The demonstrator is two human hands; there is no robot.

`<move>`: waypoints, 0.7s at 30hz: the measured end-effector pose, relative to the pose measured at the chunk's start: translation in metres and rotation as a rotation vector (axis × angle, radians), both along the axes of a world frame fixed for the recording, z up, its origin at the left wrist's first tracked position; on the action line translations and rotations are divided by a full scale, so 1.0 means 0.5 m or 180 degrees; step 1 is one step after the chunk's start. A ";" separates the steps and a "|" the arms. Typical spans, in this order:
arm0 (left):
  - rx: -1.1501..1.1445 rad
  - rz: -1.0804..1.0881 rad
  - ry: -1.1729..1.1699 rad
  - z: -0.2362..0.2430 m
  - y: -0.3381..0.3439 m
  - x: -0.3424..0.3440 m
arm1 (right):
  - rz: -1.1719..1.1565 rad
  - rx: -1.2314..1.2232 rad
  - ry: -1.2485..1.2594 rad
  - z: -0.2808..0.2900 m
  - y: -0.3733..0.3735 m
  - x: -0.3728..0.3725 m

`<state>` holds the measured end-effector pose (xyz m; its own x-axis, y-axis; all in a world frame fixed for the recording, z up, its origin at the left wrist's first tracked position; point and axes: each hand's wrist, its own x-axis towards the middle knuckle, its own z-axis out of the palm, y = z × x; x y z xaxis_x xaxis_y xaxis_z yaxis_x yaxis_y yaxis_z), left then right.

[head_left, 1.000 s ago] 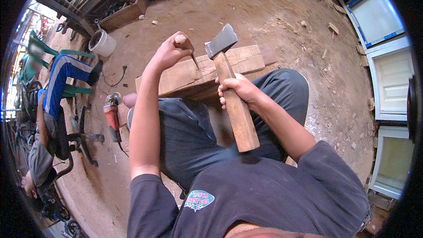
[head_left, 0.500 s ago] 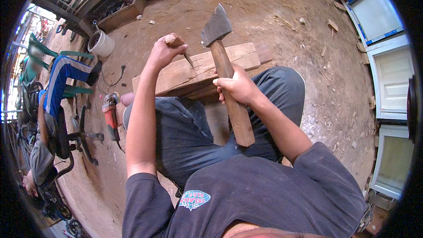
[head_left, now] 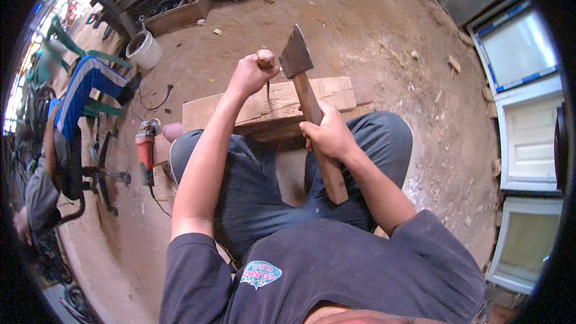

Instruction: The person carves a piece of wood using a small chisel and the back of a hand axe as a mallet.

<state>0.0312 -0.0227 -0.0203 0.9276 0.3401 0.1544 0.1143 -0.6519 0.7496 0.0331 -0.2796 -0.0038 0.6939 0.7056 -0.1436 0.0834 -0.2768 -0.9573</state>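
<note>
While the left hand (head_left: 255, 75) is clenched around the wooden handle of a chisel-like tool (head_left: 267, 91), the right hand (head_left: 327, 132) grasps a hatchet (head_left: 297, 54) partway along its stout shaft, head uppermost. The timber block (head_left: 283, 99) lies crosswise before the bent knees (head_left: 393, 135), apparently so that both hands can reach its upper face. The chisel-like tool stands nearly upright, its narrow end directed at that face; the fist sits high, presumably for steadiness, yet leaves the butt of the handle exposed. The right-hand grip, well above the shaft's lower end, probably balances the heavy head, which appears just beside the left hand; whether they touch cannot be told. A red angle grinder (head_left: 146, 150) lies on the earthen floor (head_left: 360, 24) to the left, seemingly set aside but near. As to writing, the dark shirt (head_left: 384, 264) bears a rounded teal emblem (head_left: 261, 273) with reddish lettering and a star, inverted from this viewpoint; any marks on the angle grinder are too small to read, and the timber block shows no lettering.
</note>
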 end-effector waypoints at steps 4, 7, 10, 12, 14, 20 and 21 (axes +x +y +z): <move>-0.0067 0.0120 -0.0070 0.002 0.010 -0.027 | 0.0092 -0.0117 0.0152 0.056 0.017 -0.030; -0.0109 0.0115 -0.0092 0.003 0.015 -0.033 | 0.0081 0.0013 0.0183 0.084 0.032 -0.039; -0.0260 0.0109 0.0087 0.020 0.016 -0.043 | 0.0101 0.0179 0.0293 0.106 0.052 -0.040; -0.0252 0.0138 0.0158 0.023 0.018 -0.050 | 0.0184 -0.0005 0.0297 0.101 0.074 -0.028; -0.0564 -0.0046 -0.0155 0.005 0.026 -0.046 | 0.0240 -0.0128 0.0222 0.098 0.082 -0.022; 0.0059 0.0082 -0.0141 -0.037 0.042 -0.037 | 0.0275 -0.0011 0.0187 0.194 0.099 -0.011; 0.0000 0.0056 -0.0187 -0.041 0.035 -0.026 | 0.0259 0.0190 0.0047 0.218 0.097 -0.001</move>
<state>0.0182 -0.0054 -0.0408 0.9108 0.3563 0.2085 0.0815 -0.6503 0.7553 0.0324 -0.2312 0.1050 0.6320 0.7672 -0.1095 0.0890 -0.2122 -0.9732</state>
